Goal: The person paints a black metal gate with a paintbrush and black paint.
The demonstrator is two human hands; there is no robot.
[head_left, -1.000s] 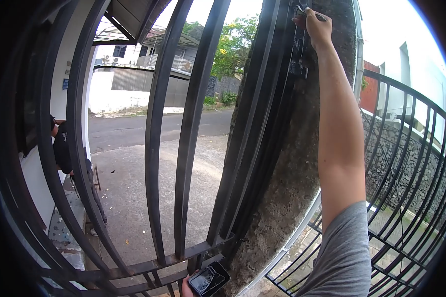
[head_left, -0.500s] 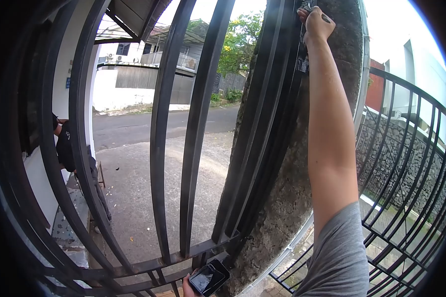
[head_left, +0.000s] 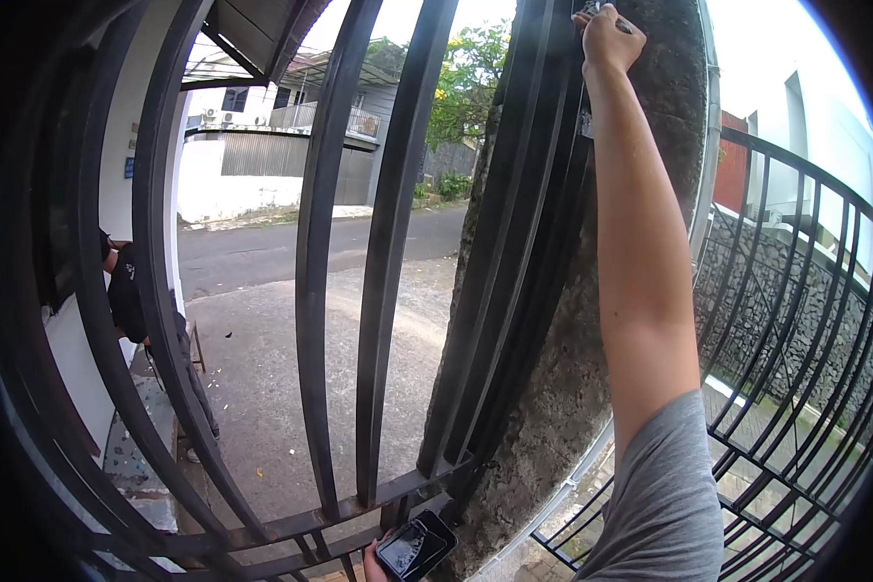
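Note:
My right hand (head_left: 613,41) is raised to the top of the dark metal gate frame (head_left: 538,184), beside the rough wall pillar. Its fingers are closed around a small greyish piece, largely hidden, that I cannot make out. Just below that hand, a metal fitting (head_left: 586,124) sits on the frame. At the bottom of the view my left hand (head_left: 373,565) grips a black phone (head_left: 415,546) by its side, the screen facing up with reflections on it. The phone is near the gate's lower rail.
Upright gate bars (head_left: 318,252) stand in front of me, with a driveway and road (head_left: 291,254) beyond. A person in dark clothes (head_left: 128,291) is behind the bars at left. The stone pillar (head_left: 543,427) and a black fence (head_left: 795,320) are on the right.
My right hand has shifted slightly left and up along the frame. The phone in my left hand has moved a little to the right, and the whole view has shifted slightly.

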